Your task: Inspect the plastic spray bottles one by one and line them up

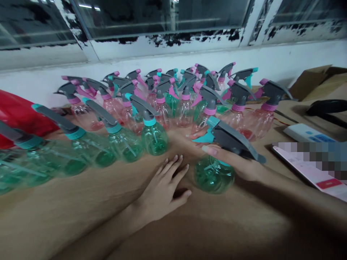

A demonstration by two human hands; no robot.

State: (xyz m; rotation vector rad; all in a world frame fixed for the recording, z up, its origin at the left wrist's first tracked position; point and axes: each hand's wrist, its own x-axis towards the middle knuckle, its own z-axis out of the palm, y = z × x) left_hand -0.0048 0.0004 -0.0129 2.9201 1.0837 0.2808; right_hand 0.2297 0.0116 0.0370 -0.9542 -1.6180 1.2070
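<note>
My right hand (238, 162) is wrapped round the neck of a green spray bottle (214, 175) with a grey trigger head and teal collar; the bottle stands on the brown table (81, 209). My left hand (164, 187) lies flat on the table just left of that bottle, fingers stretched out, holding nothing. Further left stands a row of green spray bottles (153, 135) with teal collars. Behind them is a crowd of pink spray bottles (184, 108) with pink collars.
A red object (18, 112) sits at the far left. A white device (307, 133) and a pixelated sheet (317, 169) lie at the right, with a black object (326, 106) and a cardboard box (317, 81) behind. A white wall and window frame back the table.
</note>
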